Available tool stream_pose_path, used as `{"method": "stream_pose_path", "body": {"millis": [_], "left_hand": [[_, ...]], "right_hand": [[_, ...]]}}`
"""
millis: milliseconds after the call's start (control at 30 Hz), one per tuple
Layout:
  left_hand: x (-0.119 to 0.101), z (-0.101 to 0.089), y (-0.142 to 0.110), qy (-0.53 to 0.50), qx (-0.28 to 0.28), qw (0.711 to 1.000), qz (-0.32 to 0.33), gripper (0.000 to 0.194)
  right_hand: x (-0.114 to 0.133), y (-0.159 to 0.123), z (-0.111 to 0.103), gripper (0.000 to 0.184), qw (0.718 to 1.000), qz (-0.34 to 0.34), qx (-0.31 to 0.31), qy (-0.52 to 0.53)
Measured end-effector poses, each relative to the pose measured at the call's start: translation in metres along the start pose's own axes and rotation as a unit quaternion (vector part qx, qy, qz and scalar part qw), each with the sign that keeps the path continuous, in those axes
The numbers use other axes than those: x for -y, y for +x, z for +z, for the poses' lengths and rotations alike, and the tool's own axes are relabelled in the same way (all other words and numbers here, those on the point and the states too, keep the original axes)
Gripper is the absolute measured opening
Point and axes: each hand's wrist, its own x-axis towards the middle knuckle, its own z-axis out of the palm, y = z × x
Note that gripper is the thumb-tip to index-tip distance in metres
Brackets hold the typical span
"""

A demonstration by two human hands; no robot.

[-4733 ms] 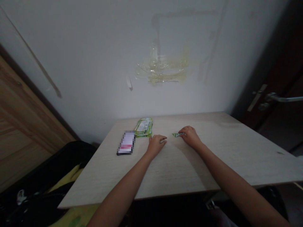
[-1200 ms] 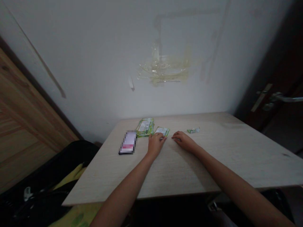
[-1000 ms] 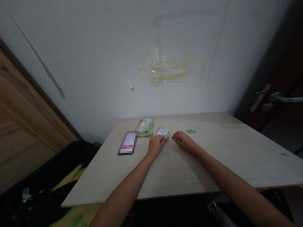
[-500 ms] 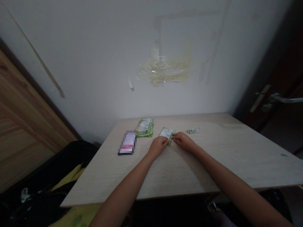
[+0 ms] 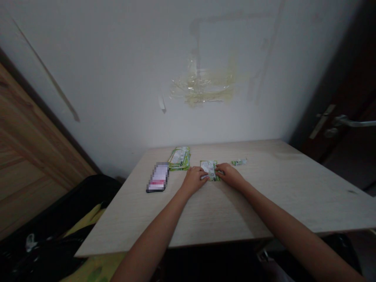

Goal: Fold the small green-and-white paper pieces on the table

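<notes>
A green-and-white printed packet (image 5: 209,166) lies at the middle of the table, its edges roughly square to me. My left hand (image 5: 193,180) is closed at its left edge, thumb and fingers gripping the near-left part. At the right edge, my right hand (image 5: 231,175) pinches the packet with curled fingers. Parts of both sides are hidden under the fingers. Left of my hands, a stack of similar green-and-white packets (image 5: 179,157) lies near the wall. Beyond my right hand rests a small crumpled green-and-white piece (image 5: 239,161).
A phone (image 5: 158,178) with a blurred screen lies on the table (image 5: 217,215), left of my left hand. The wall (image 5: 123,78) with old tape (image 5: 205,88) rises behind the table. A door handle (image 5: 352,122) is at the right; dark bags (image 5: 91,192) sit at the left.
The packet has turned from slanted to nearly straight. My left hand has shifted slightly left, my right hand slightly right, both still on it.
</notes>
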Motion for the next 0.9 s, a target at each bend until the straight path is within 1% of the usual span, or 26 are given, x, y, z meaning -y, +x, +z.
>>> {"method": "stream_pose_path", "body": {"millis": [167,200,267,333,467,667,900], "left_hand": [[0.003,-0.005,-0.002,-0.020,0.024,0.999,0.024,0.030],[0.005,-0.006,-0.003,-0.024,0.031,0.999,0.017,0.031],[0.008,-0.007,-0.005,-0.032,0.063,0.997,0.006,0.037],[0.010,-0.007,-0.006,-0.037,0.076,0.996,0.005,0.042],[0.011,-0.007,-0.005,-0.038,0.068,0.997,0.003,0.044],[0.009,-0.008,-0.006,-0.022,0.058,0.998,0.024,0.041],[0.008,-0.008,-0.006,-0.005,0.058,0.998,0.015,0.041]], "right_hand": [[-0.004,0.001,0.004,0.032,0.998,-0.036,0.019,0.039],[-0.007,0.001,0.004,0.033,0.998,-0.036,0.024,0.049],[-0.011,0.002,0.004,0.034,0.997,-0.033,0.033,0.065],[-0.014,0.002,0.003,0.035,0.996,-0.029,0.039,0.075],[-0.014,0.002,-0.001,0.036,0.994,-0.026,0.051,0.091],[-0.009,0.001,-0.005,0.035,0.994,-0.027,0.057,0.094],[-0.007,0.000,-0.006,0.036,0.994,-0.026,0.059,0.088]]}}
